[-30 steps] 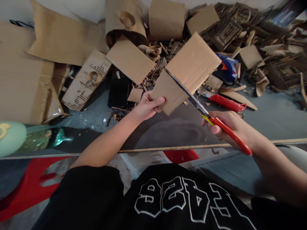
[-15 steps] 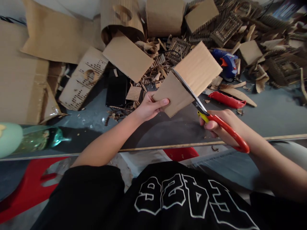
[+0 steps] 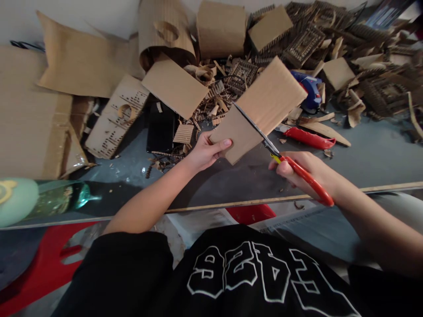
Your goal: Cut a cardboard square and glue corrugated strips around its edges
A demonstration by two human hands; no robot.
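Your left hand (image 3: 206, 153) has most fingers hidden behind the cardboard piece (image 3: 271, 97) at centre, which also covers part of the blue glue gun (image 3: 311, 90). The frame's left edge crops the mint-green object (image 3: 21, 202); the bluish item (image 3: 385, 16) at upper right is too blurred to identify.

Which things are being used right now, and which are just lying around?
In use:
- scissors, in the right hand
- cardboard piece, in the left hand

Just lying about, it seems:
- red-handled tool
- blue tool
- black phone-like thing
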